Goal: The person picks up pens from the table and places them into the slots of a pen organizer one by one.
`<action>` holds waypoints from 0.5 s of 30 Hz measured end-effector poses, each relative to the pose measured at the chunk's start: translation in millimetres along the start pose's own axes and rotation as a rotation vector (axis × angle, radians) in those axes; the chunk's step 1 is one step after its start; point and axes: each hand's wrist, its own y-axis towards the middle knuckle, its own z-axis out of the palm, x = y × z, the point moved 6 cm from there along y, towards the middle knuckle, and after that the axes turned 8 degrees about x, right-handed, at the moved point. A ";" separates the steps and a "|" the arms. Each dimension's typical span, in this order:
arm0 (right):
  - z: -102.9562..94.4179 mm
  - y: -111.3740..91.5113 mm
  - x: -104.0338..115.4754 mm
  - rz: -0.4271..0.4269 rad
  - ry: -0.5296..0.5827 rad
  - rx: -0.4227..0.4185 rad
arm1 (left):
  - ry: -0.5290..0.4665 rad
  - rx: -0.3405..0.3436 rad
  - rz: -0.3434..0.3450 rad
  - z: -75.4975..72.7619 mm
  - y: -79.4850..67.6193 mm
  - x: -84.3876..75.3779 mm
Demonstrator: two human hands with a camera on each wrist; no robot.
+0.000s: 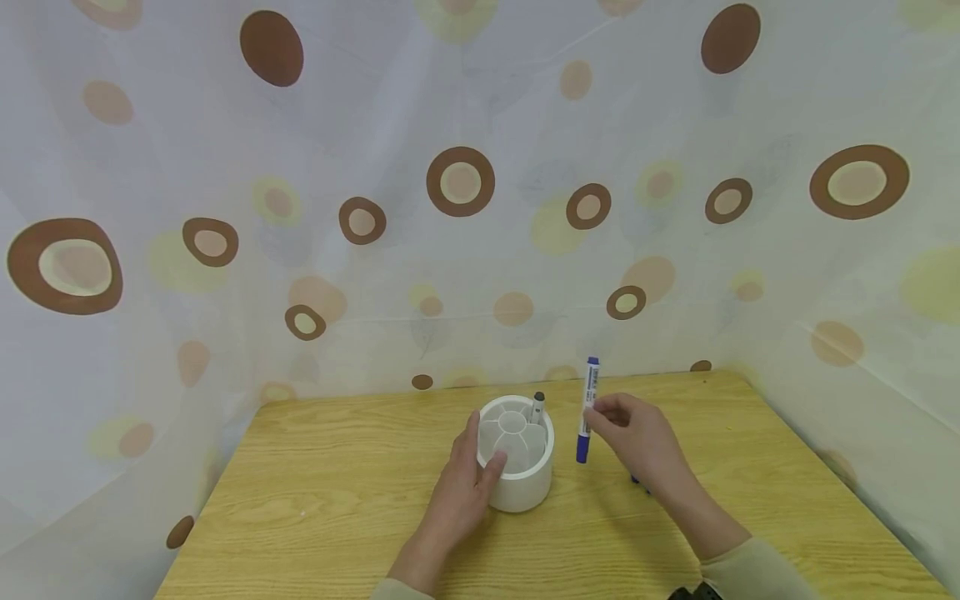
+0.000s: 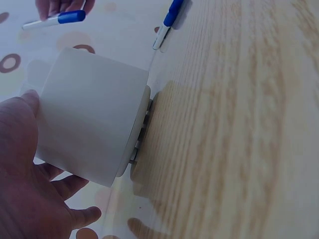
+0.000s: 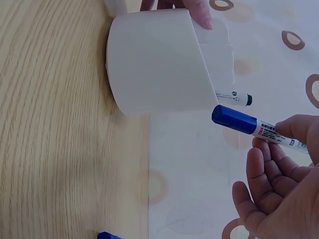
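Note:
A white round pen holder (image 1: 521, 493) with clear dividers stands on the table. My left hand (image 1: 456, 498) grips it from the left, thumb over the rim and fingers along the outer wall. Inside, at the far right, a black-capped marker (image 1: 537, 408) leans in one compartment. To the right of the holder, my right hand (image 1: 643, 437) pinches a blue-and-white marker (image 1: 588, 404) between thumb and fingertips. This marker is held upright in the air, slightly tilted, its thick blue cap (image 3: 234, 119) downward and apart from the holder.
Another blue marker (image 2: 169, 22) lies on the wooden table (image 1: 337, 492), mostly hidden under my right hand in the head view. A spotted white sheet (image 1: 465, 267) hangs behind the table and along both sides.

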 end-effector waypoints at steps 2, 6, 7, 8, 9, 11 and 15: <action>0.6 -0.4 1.3 -0.003 0.006 -0.004 | 0.005 -0.002 0.002 -0.1 0.0 0.1; 1.9 -1.9 4.4 -0.005 0.021 -0.009 | 0.007 -0.002 0.001 -0.2 -0.1 0.2; 2.5 -2.3 5.0 -0.004 0.025 -0.010 | 0.006 -0.001 0.000 -0.1 -0.2 0.2; 3.0 -2.7 5.9 -0.005 0.031 -0.012 | 0.006 0.000 0.000 -0.1 -0.3 0.1; 3.6 -3.0 6.7 -0.006 0.037 -0.014 | 0.004 0.001 -0.001 0.1 -0.4 0.2; 4.8 -3.4 8.5 -0.007 0.050 -0.019 | 0.003 0.001 -0.003 0.2 -0.4 0.1; 7.2 -3.2 12.3 -0.012 0.078 -0.028 | -0.001 0.002 -0.004 0.3 -0.3 0.0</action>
